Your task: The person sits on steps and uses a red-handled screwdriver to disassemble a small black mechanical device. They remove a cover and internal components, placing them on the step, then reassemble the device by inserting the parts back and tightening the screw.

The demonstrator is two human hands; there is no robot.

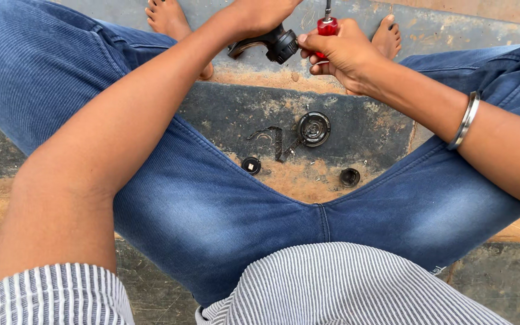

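Note:
My left hand (257, 15) grips a black mechanical part (275, 42) with a round end, held up near the top of the view. Right beside it, my right hand (338, 51) is closed around a screwdriver with a red handle (327, 26), its metal shaft pointing up out of frame. The two hands almost touch at the part. On the dark floor step between my legs lie a round black cover (314, 129), a thin black strip (275, 139), a small black cap with a pale centre (251, 165) and another small black cap (349, 177).
I sit with legs in blue jeans (212, 204) spread wide, bare feet (167, 18) on the worn concrete beyond. A metal bangle (466, 119) sits on my right wrist. Tiny loose bits lie scattered on the sandy patch (302, 180) near the caps.

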